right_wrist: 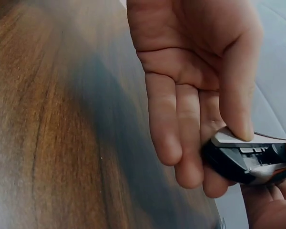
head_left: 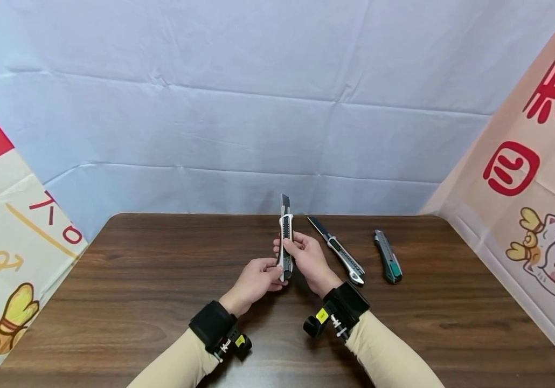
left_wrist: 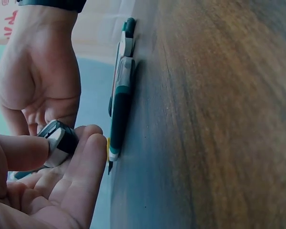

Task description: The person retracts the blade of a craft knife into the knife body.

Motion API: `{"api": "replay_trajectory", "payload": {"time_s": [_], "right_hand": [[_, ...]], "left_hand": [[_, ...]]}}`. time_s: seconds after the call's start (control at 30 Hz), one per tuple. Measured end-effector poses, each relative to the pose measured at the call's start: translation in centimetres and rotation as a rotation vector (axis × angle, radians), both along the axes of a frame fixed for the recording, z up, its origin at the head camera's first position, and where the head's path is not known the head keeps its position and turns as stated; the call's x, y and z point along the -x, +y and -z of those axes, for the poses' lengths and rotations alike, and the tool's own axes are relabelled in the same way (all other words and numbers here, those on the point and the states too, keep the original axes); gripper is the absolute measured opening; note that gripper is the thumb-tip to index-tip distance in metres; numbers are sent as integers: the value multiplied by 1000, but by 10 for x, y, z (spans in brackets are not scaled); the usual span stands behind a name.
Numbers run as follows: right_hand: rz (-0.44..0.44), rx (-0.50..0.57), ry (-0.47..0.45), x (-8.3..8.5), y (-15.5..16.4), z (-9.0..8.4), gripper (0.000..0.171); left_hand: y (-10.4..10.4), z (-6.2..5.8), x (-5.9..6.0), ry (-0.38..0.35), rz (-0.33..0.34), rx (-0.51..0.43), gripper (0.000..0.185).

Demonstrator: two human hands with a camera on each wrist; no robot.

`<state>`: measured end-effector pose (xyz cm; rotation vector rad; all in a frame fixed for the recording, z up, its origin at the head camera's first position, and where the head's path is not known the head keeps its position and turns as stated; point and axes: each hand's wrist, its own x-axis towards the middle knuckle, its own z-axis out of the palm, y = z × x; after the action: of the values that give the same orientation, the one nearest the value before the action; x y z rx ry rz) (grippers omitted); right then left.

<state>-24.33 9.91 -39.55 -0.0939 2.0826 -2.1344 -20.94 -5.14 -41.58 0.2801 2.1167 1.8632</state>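
A black-and-white snap-off utility knife (head_left: pixel 285 237) stands nearly upright over the table, its blade extended at the top. My left hand (head_left: pixel 254 280) pinches the lower end of the handle between thumb and fingers. Higher up, my right hand (head_left: pixel 310 261) grips the handle from the right, thumb on its front near the slider. The left wrist view shows the rounded butt of this utility knife (left_wrist: pixel 59 140) between the left thumb and fingers. In the right wrist view, the left thumb presses on the handle's pale side, and the right fingertips enter at the lower right.
Right of the hands lies a second black-and-white utility knife (head_left: pixel 342 256), blade out toward the back left. Farther right lies a grey-and-green utility knife (head_left: pixel 388 258). The brown wooden table (head_left: pixel 161 302) ends at a pale cloth backdrop (head_left: pixel 238 118), with printed cloths at both sides.
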Motion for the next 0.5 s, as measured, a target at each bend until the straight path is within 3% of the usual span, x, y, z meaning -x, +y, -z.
{"api": "replay_trajectory", "payload": {"time_s": [0.5], "right_hand": [[-35,-13,4,-2,0,-1,37]], "left_hand": [[0,-2,-1,8,-15,28,30]]}}
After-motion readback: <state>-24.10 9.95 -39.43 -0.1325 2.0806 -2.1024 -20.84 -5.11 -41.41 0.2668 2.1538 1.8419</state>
